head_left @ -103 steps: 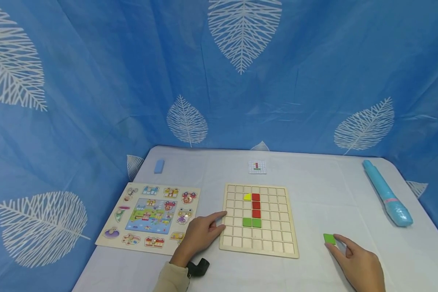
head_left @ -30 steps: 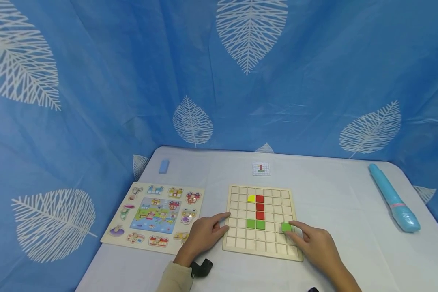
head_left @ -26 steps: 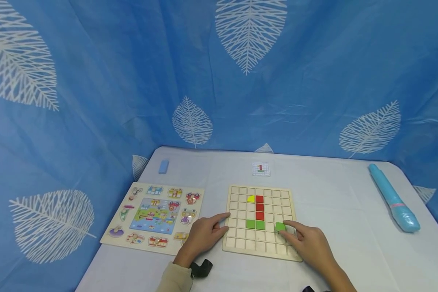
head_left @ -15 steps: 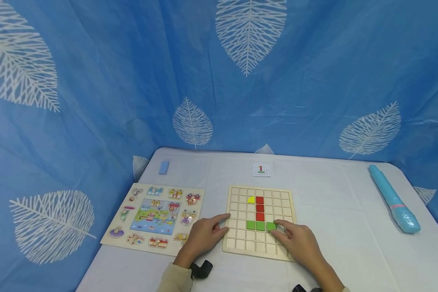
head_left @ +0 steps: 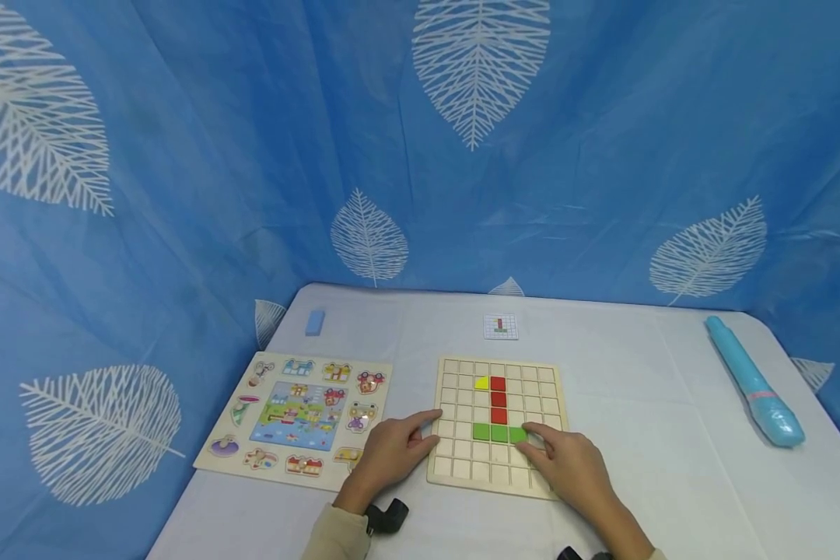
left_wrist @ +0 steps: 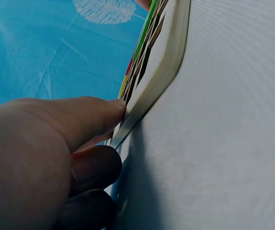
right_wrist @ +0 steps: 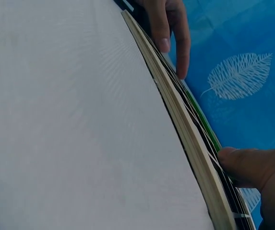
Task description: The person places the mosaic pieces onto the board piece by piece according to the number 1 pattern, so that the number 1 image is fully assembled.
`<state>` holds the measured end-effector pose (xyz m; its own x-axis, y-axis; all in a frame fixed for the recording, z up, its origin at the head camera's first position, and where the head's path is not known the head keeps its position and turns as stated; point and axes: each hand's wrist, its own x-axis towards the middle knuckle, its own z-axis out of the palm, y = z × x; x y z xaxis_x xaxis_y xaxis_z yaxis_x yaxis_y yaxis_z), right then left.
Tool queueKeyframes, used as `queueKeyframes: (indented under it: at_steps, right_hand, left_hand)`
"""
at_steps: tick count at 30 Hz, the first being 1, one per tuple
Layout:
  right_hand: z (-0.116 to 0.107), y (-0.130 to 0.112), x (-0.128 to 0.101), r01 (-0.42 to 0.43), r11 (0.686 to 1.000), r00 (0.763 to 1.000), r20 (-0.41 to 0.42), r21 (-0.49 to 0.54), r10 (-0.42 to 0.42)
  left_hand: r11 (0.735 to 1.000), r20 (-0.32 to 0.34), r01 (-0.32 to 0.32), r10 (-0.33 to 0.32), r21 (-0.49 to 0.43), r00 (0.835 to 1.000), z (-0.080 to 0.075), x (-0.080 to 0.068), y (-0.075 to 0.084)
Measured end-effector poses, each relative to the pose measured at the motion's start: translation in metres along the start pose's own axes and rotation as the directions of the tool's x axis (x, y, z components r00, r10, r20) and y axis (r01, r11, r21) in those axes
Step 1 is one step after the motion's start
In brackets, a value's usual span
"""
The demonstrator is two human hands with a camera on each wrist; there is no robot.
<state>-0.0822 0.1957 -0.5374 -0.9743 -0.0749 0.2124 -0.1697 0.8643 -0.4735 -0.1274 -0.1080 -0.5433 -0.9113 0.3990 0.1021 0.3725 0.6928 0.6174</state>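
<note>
A wooden grid board (head_left: 455, 469) lies flat on the table. It bears red square tiles (head_left: 498, 399) in a column, a yellow tile (head_left: 481, 383) with a cut corner, and a row of green tiles (head_left: 490, 432). My right hand (head_left: 570, 467) pinches the rightmost green tile (head_left: 516, 435) between thumb and index finger, at the end of that row. At the board's left edge, my left hand (head_left: 390, 451) touches the rim with thumb and index fingertips set apart. The left wrist view shows the thumb (left_wrist: 99, 112) against the board's edge, other fingers bent below.
A picture puzzle board (head_left: 301, 416) lies left of the left hand. Behind the grid board is a small pattern card (head_left: 500, 327). A blue block (head_left: 314, 323) stands at the back left, and a light-blue wrapped, club-shaped object (head_left: 756, 385) lies at the right.
My right hand has carried the green tile leftward from the table onto the board and into line beside the other green tiles. The left hand has stayed at the board's left edge.
</note>
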Motion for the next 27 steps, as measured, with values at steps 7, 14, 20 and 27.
queueKeyframes:
  at_steps: [7,14,20,27]
  right_hand:
    - [0.003,-0.001,0.001,0.014,1.0,0.999,-0.032,-0.007,-0.014]
    - [-0.002,0.0,-0.002,0.013,1.0,0.999,-0.036,-0.017,-0.014]
    - [-0.009,0.014,-0.011,0.017,1.0,0.995,-0.1,0.006,-0.017]
    - [-0.032,0.024,-0.006,0.029,0.998,0.985,-0.17,-0.053,-0.037]
  left_hand:
    - [1.0,-0.009,0.007,-0.007,0.002,1.0,-0.002,0.001,0.0]
    - [1.0,0.0,0.01,-0.01,-0.013,1.0,-0.002,0.0,0.0]
    - [1.0,-0.001,-0.004,0.004,-0.025,1.0,0.001,-0.001,0.001]
    - [1.0,0.078,0.006,-0.007,0.012,0.997,-0.008,-0.001,0.006]
